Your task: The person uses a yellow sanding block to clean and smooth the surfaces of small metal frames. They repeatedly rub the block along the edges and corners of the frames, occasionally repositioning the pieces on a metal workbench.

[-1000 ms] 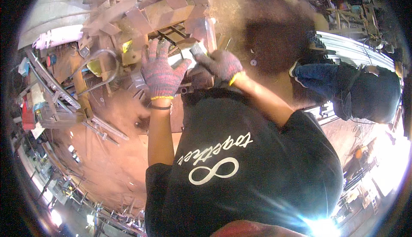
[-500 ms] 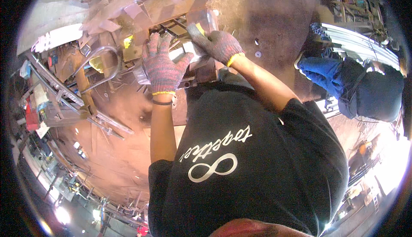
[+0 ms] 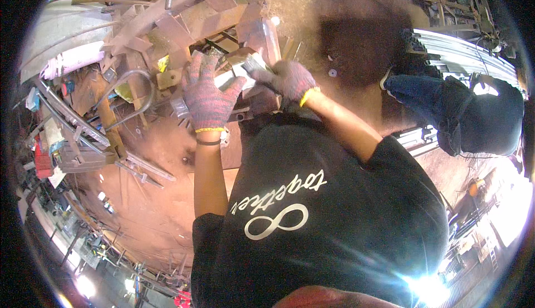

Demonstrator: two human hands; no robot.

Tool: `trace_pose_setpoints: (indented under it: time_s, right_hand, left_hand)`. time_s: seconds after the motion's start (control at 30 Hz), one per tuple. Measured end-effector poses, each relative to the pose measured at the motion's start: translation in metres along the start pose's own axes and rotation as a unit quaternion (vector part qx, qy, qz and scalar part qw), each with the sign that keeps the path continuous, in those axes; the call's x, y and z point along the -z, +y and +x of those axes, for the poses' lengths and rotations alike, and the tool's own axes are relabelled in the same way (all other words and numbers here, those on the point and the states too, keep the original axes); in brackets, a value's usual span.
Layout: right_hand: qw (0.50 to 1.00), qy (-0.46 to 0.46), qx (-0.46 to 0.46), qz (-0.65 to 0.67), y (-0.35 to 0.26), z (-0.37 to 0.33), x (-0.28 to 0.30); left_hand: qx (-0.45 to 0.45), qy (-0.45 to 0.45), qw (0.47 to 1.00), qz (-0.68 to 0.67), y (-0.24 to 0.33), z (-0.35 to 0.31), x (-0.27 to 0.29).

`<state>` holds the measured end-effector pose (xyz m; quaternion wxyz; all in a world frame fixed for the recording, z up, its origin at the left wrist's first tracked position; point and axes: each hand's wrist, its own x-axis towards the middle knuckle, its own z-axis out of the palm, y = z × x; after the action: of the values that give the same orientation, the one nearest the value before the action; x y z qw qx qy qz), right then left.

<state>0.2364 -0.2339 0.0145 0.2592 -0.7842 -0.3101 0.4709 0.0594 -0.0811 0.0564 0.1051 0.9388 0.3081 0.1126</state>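
A striped grey-red work glove with a yellow cuff covers my left hand. Its fingers are spread and lie on or over a bright metal bar, with the thumb reaching toward the right. My right hand, in a matching glove, is closed and slightly blurred at the bar's right end. From its fingers sticks out a light grey piece, flat-looking, whose kind I cannot make out; it lies against or just above the bar. The palm side of both hands is hidden.
Rusty steel angle pieces are piled beyond my hands. At left are a bent metal hoop and long metal bars. Silvery tubes lie stacked at right, where another person in dark clothes is close by.
My right hand has drawn closer to my body, and the light grey piece has come down with it toward the bar. My left hand stays spread in nearly the same place.
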Motion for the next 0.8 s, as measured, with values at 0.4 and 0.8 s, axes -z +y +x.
trace_pose_setpoints:
  time_s: [0.4, 0.8]
  right_hand:
    - [0.999, 0.031, 0.013, -0.017, 0.003, 0.020, 0.011]
    - [0.993, 0.103, 0.037, -0.036, -0.005, 0.013, -0.005]
  left_hand:
    - [-0.011, 0.018, 0.996, -0.087, -0.002, -0.005, 0.001]
    - [-0.009, 0.052, 0.989, -0.139, -0.006, -0.003, -0.003]
